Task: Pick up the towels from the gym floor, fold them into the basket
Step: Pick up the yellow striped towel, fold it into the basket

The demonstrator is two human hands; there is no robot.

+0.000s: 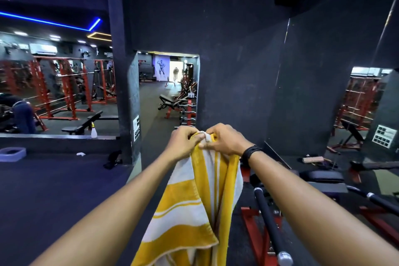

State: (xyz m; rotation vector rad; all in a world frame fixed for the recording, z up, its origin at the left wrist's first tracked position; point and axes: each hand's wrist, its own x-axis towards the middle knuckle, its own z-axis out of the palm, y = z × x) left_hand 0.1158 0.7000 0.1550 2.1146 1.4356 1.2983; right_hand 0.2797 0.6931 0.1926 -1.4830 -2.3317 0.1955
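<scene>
Dim gym, wide-angle edge distortion

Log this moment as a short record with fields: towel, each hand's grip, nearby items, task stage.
towel: yellow and white striped towel, held up by its top edge, hanging down between the arms
left hand: grip pinches the top edge
right hand: grip pinches the top edge, beside the left; black wristband
nearby: spray bottle on the ledge at left; barbell on a red frame at lower right
basket: not in view
stage: towel picked up, fold not finished
</scene>
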